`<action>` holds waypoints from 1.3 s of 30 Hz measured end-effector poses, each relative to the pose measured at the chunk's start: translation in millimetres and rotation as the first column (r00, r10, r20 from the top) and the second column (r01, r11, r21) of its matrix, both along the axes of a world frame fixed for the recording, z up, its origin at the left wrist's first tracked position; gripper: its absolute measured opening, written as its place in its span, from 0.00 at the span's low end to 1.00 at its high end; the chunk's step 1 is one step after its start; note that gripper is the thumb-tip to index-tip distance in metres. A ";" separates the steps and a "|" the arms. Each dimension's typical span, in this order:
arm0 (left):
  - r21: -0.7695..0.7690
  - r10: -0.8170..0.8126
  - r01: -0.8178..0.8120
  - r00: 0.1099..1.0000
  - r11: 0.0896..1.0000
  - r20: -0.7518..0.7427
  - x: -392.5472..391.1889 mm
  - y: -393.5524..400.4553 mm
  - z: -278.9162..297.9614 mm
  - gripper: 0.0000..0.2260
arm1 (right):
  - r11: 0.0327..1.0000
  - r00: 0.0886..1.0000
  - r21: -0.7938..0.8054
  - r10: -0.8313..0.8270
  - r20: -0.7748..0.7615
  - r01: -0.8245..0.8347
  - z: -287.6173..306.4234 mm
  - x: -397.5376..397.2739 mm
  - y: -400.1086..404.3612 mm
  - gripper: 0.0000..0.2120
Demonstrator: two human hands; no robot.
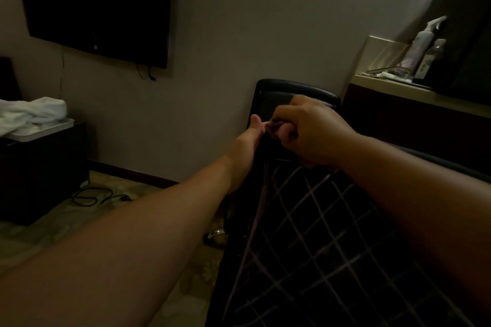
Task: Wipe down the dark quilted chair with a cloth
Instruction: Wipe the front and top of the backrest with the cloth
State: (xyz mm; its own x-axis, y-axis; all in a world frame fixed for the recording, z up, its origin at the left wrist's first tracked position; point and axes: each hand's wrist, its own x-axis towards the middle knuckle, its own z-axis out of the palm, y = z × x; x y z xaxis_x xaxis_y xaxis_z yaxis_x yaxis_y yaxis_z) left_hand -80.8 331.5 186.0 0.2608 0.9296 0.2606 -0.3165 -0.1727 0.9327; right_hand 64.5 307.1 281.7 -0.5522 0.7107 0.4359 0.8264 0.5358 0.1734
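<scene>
Dim room; dark quilted chair with pale diamond stitching [318, 233] fills lower right, glossy black armrest loop [292, 86] at its far end near the beige wall [225, 21]; large black wall-mounted TV [98, 5] upper left; dark low cabinet [39, 172] at left with a pile of white towels [29, 114] on a pale tray; wooden counter [414, 93] at right with a white spray bottle [422, 42]; black cable [98, 196] loose on patterned floor.

Both arms stretched out over chair; right hand [316, 130] curled tight, fingers clenched around something small and dark at the left thumb; left hand [252, 138] mostly hidden behind chair edge, thumb up and touching right fingers; grasp on left cannot be told. Cloth not clearly visible: too dark to confirm whether the pinched bit is cloth; likely being bunched or adjusted before wiping.

Risks: bunched cloth slipping out of a two-hand pinch and dropping behind chair; stitching grooves snagging cloth edge; chair looks to be on casters, so hard strokes could roll it into wall or counter; cable on floor a trip hazard when stepping left.

Room: open floor on left side; right side tight against counter; far end close to wall.
</scene>
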 end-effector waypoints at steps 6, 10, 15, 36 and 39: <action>-0.042 -0.037 0.038 0.999 0.998 0.022 1.8 -0.8 0.8 0.28 | 0.998 0.969 -0.030 -0.048 0.241 0.057 2.0 39.3 -27.7 0.16; -0.037 -0.039 0.041 0.999 0.998 0.035 2.1 -1.0 0.5 0.28 | 0.997 0.958 0.041 -0.071 0.278 0.062 -3.9 46.5 -32.1 0.14; -0.016 -0.017 0.017 1.000 1.000 -0.009 -1.8 -4.3 0.5 0.28 | 0.988 0.944 0.141 -0.105 0.314 0.063 -13.5 6.6 -21.2 0.12; 0.004 0.108 -0.111 0.959 0.994 -0.262 4.8 -11.5 14.7 0.24 | 0.971 0.965 0.133 -0.219 0.143 0.200 -12.5 61.4 -45.2 0.10; 0.249 0.275 -0.164 0.807 0.954 -0.522 9.1 -14.3 25.2 0.28 | 0.962 0.973 0.153 -0.232 0.010 0.228 -14.7 100.6 -60.1 0.10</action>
